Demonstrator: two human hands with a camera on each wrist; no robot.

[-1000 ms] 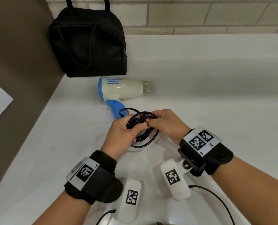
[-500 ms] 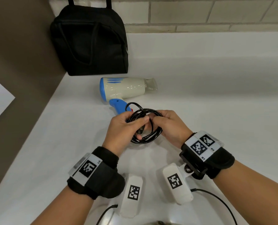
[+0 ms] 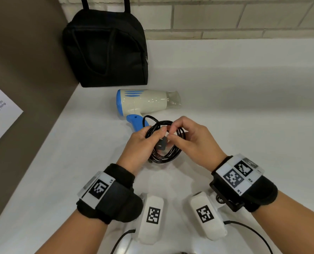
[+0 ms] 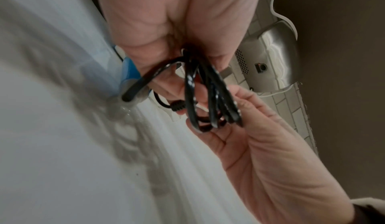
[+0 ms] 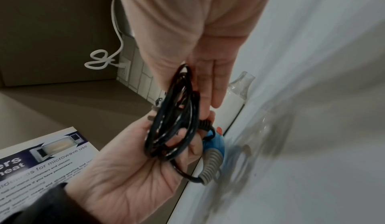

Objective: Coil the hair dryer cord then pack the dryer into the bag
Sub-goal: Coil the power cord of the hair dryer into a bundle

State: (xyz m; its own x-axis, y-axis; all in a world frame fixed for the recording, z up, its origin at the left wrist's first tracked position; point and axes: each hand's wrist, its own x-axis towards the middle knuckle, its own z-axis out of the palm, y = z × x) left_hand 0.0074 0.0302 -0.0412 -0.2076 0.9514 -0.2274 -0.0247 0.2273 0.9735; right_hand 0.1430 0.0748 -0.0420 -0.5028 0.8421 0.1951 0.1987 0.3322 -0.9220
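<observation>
Since the earlier head frames, both hands have lifted the coil slightly and the plug now shows at its centre; dryer and bag are unmoved.

Cord: black, glossy, gathered into several overlapping loops held above the white counter, just in front of the dryer handle. One end runs to the blue handle base.

Left hand: fingers curled around the left side of the coil, thumb pressed on top of the strands.

Right hand: thumb and forefinger pressed together in a pinch at the centre of the coil, by the plug; the remaining fingers are curled behind the loops.

Hair dryer: cream body, blue rear cap and blue handle, clear nozzle pointing right. It lies on its side on the counter, near the black bag, which stands upright against the brick wall, zipped shut as far as can be seen.

View differences:
- Left wrist view: shows the strands edge-on, bunched between both hands, and the ribbed strain relief.
- Right wrist view: shows the loops resting across the left palm, the grey ribbed sleeve at the handle base, and a printed microwave notice.
- Head view alone shows the bag.
</observation>
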